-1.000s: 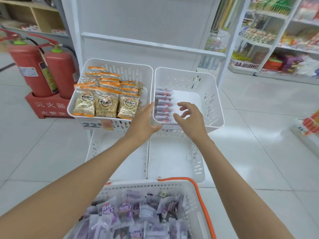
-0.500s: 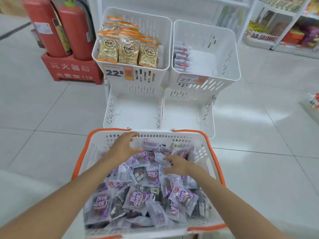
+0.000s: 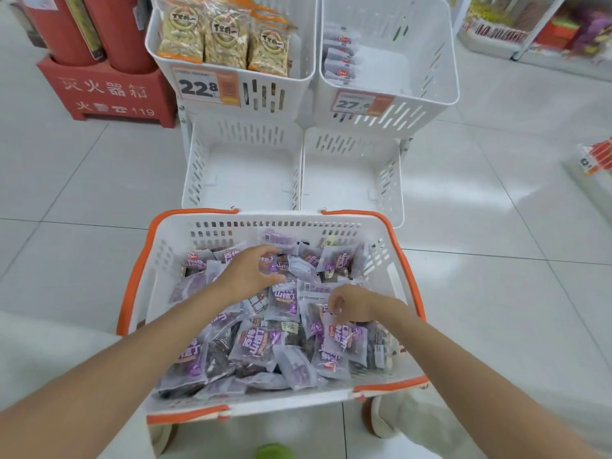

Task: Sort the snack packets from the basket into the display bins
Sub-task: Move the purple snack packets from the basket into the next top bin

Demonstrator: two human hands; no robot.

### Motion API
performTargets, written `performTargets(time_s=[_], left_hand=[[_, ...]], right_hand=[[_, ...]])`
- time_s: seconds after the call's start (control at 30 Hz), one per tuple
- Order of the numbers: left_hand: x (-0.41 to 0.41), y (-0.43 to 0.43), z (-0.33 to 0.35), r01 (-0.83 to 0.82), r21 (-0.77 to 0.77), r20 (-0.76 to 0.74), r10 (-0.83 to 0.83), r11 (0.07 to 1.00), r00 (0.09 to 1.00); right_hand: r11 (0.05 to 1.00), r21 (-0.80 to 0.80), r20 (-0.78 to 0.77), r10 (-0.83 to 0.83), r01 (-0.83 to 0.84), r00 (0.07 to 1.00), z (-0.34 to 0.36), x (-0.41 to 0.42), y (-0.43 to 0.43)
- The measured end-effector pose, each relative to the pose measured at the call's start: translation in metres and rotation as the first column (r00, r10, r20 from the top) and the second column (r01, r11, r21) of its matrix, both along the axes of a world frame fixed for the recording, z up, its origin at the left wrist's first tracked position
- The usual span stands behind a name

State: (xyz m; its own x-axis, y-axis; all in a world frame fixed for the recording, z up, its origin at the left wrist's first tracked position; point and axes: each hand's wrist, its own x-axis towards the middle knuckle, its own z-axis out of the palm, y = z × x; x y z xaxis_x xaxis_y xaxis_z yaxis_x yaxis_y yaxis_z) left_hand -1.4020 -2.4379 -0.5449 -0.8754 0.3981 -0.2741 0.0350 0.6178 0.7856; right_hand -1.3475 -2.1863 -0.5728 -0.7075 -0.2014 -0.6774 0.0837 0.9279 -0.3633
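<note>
- Snack packets (image 3: pixel 261 346), purple, fill the basket (image 3: pixel 165 260) in the lower middle of the frame.
- Left hand (image 3: pixel 251 273): fingers curved over them; whether they grip, I cannot tell.
- Right hand (image 3: pixel 351 304) pinches one packet (image 3: pixel 344 339) at its top edge.

Bright, even light from overhead leaves soft glare on the glossy floor tiles (image 3: pixel 480 193), with wide-angle bending at the edges and slight blur on the far shelves (image 3: pixel 546 24).

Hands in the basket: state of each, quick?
Left hand: open, fingers spread over the snack packets.
Right hand: pinches a purple packet by its top edge.
</note>
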Motion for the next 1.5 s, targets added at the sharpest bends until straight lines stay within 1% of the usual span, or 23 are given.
performTargets(time_s=[0.1, 0.23, 0.37, 0.47, 0.53, 0.6, 0.63, 0.67, 0.73, 0.77, 0.8, 0.83, 0.87, 0.93, 0.97, 1.0, 1.03, 1.1, 1.2, 1.33, 1.4, 1.47, 1.5], left_hand=[[0.007, 0.007, -0.001, 0.026, -0.002, 0.029, -0.025, 1.000, 0.999], [0.009, 0.009, -0.003, 0.048, -0.012, 0.058, -0.047, 0.999, 0.997], [0.010, 0.006, -0.006, 0.049, -0.019, 0.080, -0.047, 0.999, 0.996], [0.011, 0.005, -0.007, 0.057, -0.009, 0.100, -0.055, 0.998, 0.993], [0.011, 0.004, -0.006, 0.051, -0.006, 0.113, -0.050, 0.999, 0.992], [0.012, 0.005, -0.004, 0.039, 0.014, 0.134, -0.041, 0.999, 0.990], [0.012, 0.006, -0.001, 0.032, 0.038, 0.162, -0.038, 0.999, 0.986], [0.013, 0.009, 0.002, 0.028, 0.078, 0.207, -0.044, 0.997, 0.977], [0.016, 0.014, 0.007, 0.009, 0.164, 0.329, -0.063, 0.986, 0.942], [0.017, 0.017, 0.008, -0.012, 0.207, 0.378, -0.069, 0.978, 0.923], [0.016, 0.020, 0.006, -0.039, 0.237, 0.411, -0.064, 0.971, 0.909], [0.016, 0.021, 0.005, -0.079, 0.250, 0.430, -0.038, 0.965, 0.902], [0.014, 0.021, 0.002, -0.119, 0.241, 0.428, 0.005, 0.963, 0.904], [0.010, 0.015, -0.007, -0.178, 0.203, 0.407, 0.083, 0.963, 0.910], [0.009, 0.011, -0.009, -0.190, 0.195, 0.392, 0.101, 0.962, 0.914], [0.009, 0.008, -0.010, -0.197, 0.187, 0.385, 0.112, 0.962, 0.916], [0.008, 0.005, -0.011, -0.210, 0.176, 0.385, 0.129, 0.962, 0.914], [0.007, 0.000, -0.016, -0.234, 0.169, 0.393, 0.153, 0.957, 0.907], [0.007, -0.004, -0.017, -0.255, 0.175, 0.386, 0.172, 0.951, 0.906], [0.010, -0.002, -0.015, -0.319, 0.232, 0.407, 0.206, 0.919, 0.890], [0.008, -0.004, -0.015, -0.299, 0.183, 0.388, 0.211, 0.937, 0.897], [0.006, -0.009, -0.013, -0.292, 0.136, 0.340, 0.232, 0.947, 0.911], [0.005, -0.010, -0.010, -0.294, 0.137, 0.340, 0.234, 0.946, 0.911]], right_hand=[[0.999, -0.005, 0.023, 0.032, -0.032, 0.999, 0.000, 0.007, -0.006], [0.991, -0.137, 0.030, -0.002, 0.006, 1.000, 0.002, 0.007, -0.009], [0.970, -0.227, 0.135, -0.055, 0.085, 0.989, 0.007, 0.008, -0.005], [0.984, -0.178, 0.197, 0.059, -0.024, 0.979, 0.007, 0.014, -0.010], [0.985, -0.143, 0.156, 0.118, -0.095, 0.981, 0.006, 0.018, -0.014], [0.974, -0.225, 0.061, 0.012, 0.002, 0.998, 0.015, 0.016, -0.016], [0.943, -0.309, 0.016, -0.126, 0.125, 0.992, 0.023, 0.013, -0.016], [0.866, -0.419, 0.006, -0.296, 0.272, 0.955, 0.031, 0.009, -0.016], [0.582, -0.646, 0.132, -0.552, 0.494, 0.823, 0.048, -0.001, -0.019], [0.448, -0.715, 0.209, -0.596, 0.536, 0.776, 0.054, -0.005, -0.022], [0.375, -0.751, 0.245, -0.605, 0.543, 0.757, 0.057, -0.008, -0.024], [0.375, -0.759, 0.238, -0.601, 0.532, 0.763, 0.056, -0.011, -0.025], [0.440, -0.738, 0.191, -0.590, 0.511, 0.785, 0.053, -0.012, -0.026], [0.690, -0.592, 0.013, -0.508, 0.416, 0.861, 0.041, -0.008, -0.020], [0.810, -0.482, -0.069, -0.416, 0.334, 0.907, 0.032, -0.005, -0.017], [0.894, -0.379, -0.106, -0.299, 0.240, 0.948, 0.021, 0.000, -0.014], [0.942, -0.292, -0.100, -0.204, 0.168, 0.974, 0.010, 0.006, -0.013], [0.986, -0.139, -0.085, -0.108, 0.095, 0.991, -0.010, 0.014, -0.013], [0.995, 0.082, -0.202, -0.041, 0.058, 0.979, -0.023, 0.014, -0.012], [0.986, 0.168, -0.327, 0.043, 0.013, 0.944, -0.015, 0.010, -0.013], [0.998, 0.062, -0.304, -0.001, 0.021, 0.953, -0.005, 0.010, -0.018], [0.972, -0.212, -0.236, -0.146, 0.096, 0.961, 0.013, 0.002, -0.025], [0.948, -0.303, -0.229, -0.177, 0.102, 0.957, 0.027, -0.004, -0.029]])
